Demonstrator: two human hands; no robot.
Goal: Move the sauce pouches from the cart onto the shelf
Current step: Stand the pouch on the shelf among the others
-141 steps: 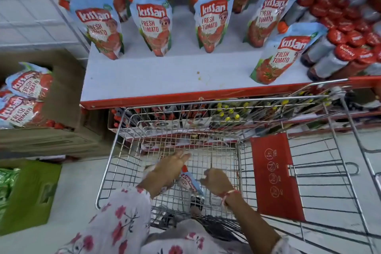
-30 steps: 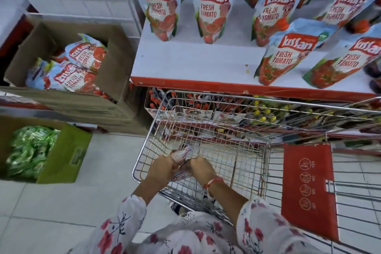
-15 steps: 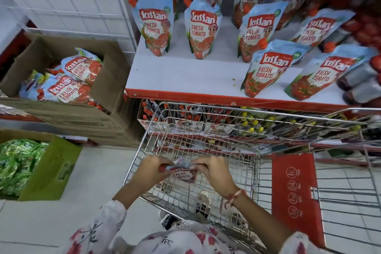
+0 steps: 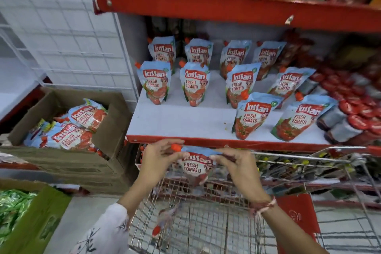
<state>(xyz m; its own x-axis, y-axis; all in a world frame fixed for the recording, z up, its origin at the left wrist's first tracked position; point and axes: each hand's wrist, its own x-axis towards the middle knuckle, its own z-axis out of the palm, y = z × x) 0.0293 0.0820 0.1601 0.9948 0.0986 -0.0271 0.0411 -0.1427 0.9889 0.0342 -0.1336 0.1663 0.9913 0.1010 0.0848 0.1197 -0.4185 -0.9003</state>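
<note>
Here both hands hold one sauce pouch [image 4: 193,168] above the wire cart [image 4: 206,231], just below the red front edge of the shelf [image 4: 181,118]. The left hand [image 4: 158,161] pinches the top corner beside the orange cap [image 4: 175,147], thumb and fingers closed on the pouch. The right hand [image 4: 237,168] pinches the other top corner, fingertips pressed together on the blue seam. The pouch hangs upright with its label facing the camera: "Kissan" in white on a red banner, then "FRESH TOMATO" in red letters. On the shelf stand rows of pouches [image 4: 251,115] with the same "Kissan FRESH TOMATO" print. A cardboard box [image 4: 107,130] to the left holds more of them, lying flat. Another pouch [image 4: 162,222], blurred, lies in the cart.
</note>
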